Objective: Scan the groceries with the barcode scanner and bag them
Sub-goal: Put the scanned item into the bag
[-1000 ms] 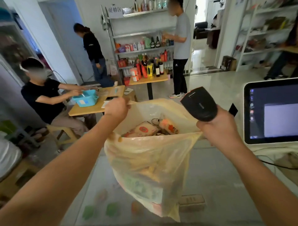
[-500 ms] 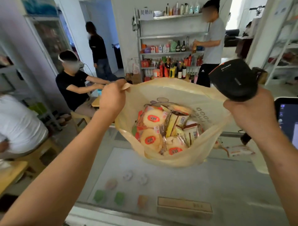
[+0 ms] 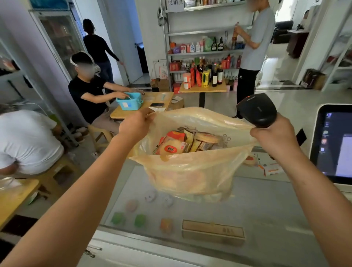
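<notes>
Both hands (image 3: pixel 135 124) stretch the bag (image 3: pixel 190 171) rim open (counter (image 3: pixel 266 209) below).

a: what kind of place is this?

b: a small shop, seen from behind its checkout. near us is a glass-topped counter (image 3: pixel 266 200) with small goods displayed under the glass, and a touchscreen till (image 3: pixel 332 144) stands at the right edge.

a: what else shows it?

b: at the far wall, metal shelves (image 3: pixel 205 52) hold rows of bottles and packets under a printed sign (image 3: pixel 175 2). a small wooden table (image 3: pixel 202 89) in front carries more bottles and snacks. a glass-door fridge (image 3: pixel 57 40) stands far left, more racks far right. a person in a grey shirt (image 3: pixel 256 38) handles a bottle at the shelves.
</notes>
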Motion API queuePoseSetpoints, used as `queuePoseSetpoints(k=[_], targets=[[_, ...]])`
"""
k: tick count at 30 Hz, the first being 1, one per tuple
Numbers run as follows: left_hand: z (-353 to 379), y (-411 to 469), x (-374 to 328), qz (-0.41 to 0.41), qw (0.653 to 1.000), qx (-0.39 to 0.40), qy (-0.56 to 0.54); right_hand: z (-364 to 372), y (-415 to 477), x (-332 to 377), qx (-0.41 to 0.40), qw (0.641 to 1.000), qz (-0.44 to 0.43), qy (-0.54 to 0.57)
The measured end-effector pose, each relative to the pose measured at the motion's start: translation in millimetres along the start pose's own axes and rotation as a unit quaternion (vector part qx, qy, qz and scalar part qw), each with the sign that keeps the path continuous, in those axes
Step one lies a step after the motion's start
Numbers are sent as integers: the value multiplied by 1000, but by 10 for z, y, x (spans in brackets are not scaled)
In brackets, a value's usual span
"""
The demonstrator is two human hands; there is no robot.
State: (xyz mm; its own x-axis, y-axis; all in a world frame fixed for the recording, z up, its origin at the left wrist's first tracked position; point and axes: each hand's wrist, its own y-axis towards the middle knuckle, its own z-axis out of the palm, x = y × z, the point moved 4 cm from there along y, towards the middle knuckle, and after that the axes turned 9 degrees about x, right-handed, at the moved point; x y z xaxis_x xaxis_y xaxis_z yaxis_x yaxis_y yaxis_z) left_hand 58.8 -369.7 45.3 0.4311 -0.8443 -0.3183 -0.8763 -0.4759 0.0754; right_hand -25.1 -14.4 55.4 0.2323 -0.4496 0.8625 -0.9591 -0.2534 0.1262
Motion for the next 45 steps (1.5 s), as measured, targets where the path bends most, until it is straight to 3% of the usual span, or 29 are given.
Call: queuePoseSetpoints(k=[6, 11, 13, 16, 20, 22, 24, 26, 28, 34, 38, 41, 43, 45], targets=[[126, -49, 107, -8, 999, -4, 40, 214, 26, -212, 52, 998, 1, -21], [597, -221, 147, 32, 987, 113, 109, 509, 3, -377, 76, 996, 4, -48], [810, -317, 167, 36, 989, 120, 85, 671, -73, -437, 91, 994, -18, -58], [830, -315, 197, 24, 996, 68, 61, 847, -167, -511, 98, 992, -34, -71], [459, -178, 121, -22, 997, -71, 5, 882, -238, -448, 89, 990, -101, -44], [477, -95, 4, 6, 996, -17, -88, 953, -304, -451, 99, 987, -122, -38], [767, -78, -209, 40, 972, 143, -180, 1039, -356, -516, 94, 988, -117, -37], [1196, -131, -408, 77, 970, 217, -76, 1105, -381, -595, 87, 989, -113, -50], [1461, -160, -500, 73, 977, 200, 19, 1165, -394, -638, 93, 986, -113, -76], [1520, 123, -386, 128, 969, 210, -21, 1410, -495, -449, 83, 978, -144, -124], [1382, 227, -517, 162, 956, 245, 6, 1363, -384, -471, 101, 984, -77, -123], [1185, 196, -506, 198, 941, 205, -182, 1180, -211, -592, 111, 989, -20, -91], [1122, 146, -345, 147, 932, 117, -310, 1073, -158, -607, 115, 991, 2, -69], [1118, 53, -115, 92, 942, 12, -322, 985, -125, -604, 112, 992, 9, -54]])
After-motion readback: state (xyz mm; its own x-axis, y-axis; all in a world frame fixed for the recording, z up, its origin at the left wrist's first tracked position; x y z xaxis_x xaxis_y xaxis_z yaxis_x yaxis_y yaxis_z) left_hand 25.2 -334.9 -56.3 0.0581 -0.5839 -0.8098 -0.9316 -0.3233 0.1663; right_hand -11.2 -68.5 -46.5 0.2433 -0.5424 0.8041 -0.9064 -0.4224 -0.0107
